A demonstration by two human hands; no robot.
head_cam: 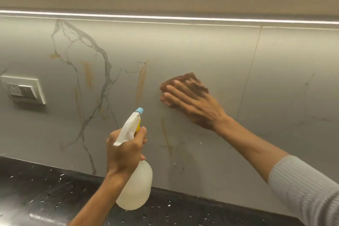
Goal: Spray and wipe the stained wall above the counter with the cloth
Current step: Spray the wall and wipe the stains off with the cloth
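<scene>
The grey marble-veined wall [201,51] carries orange-brown streaks; one long stain [141,83] runs vertically near the middle, another [88,74] further left, and a third [166,135] lower down. My right hand [192,102] lies flat, pressing a brown cloth [190,79] against the wall just right of the long stain. My left hand [124,152] grips a translucent white spray bottle [136,187] by its neck, a finger on the trigger. Its blue-tipped nozzle [139,110] points up toward the wall, below the long stain.
A black speckled counter [45,194] runs along the bottom under the wall. A white socket and switch plate [23,89] sits on the wall at the left. A lit strip [165,17] under the upper cabinet crosses the top. A tile seam [251,71] runs down at the right.
</scene>
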